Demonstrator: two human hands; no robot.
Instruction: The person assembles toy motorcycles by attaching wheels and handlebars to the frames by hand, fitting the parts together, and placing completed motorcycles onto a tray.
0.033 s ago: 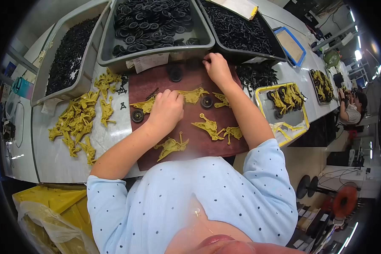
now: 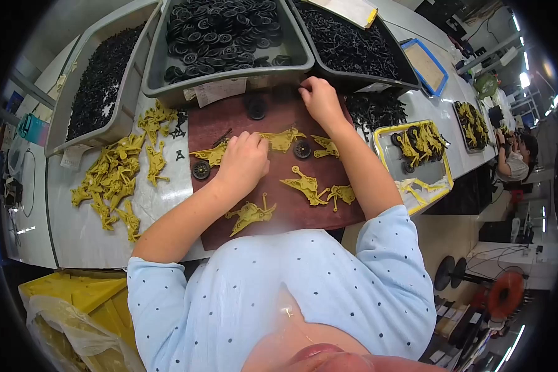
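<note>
My left hand (image 2: 245, 160) lies closed over the dark red mat (image 2: 242, 186), fingers curled down between two yellow plastic pieces (image 2: 281, 140) that look like toy motorbike bodies. What its fingertips hold is hidden. A small black part (image 2: 223, 137) pokes out beside it, and a black spoked toy wheel (image 2: 201, 169) lies to its left. My right hand (image 2: 322, 102) is at the mat's far edge by the grey bin, fingers bent together in shadow; I cannot make out what they hold. Another spoked wheel (image 2: 302, 149) lies below it, and a dark wheel (image 2: 256, 108) lies between the hands.
Behind the mat stand a grey bin of black wheels (image 2: 310, 59), a bin of thin black parts (image 2: 409, 77) and a bin of small black pieces (image 2: 56, 133). Yellow bodies (image 2: 108, 170) are heaped at left. A yellow-rimmed tray (image 2: 446, 180) stands right. Another person (image 2: 516, 161) works far right.
My right hand has shifted very slightly toward the right. My left hand and the parts on the mat look the same.
</note>
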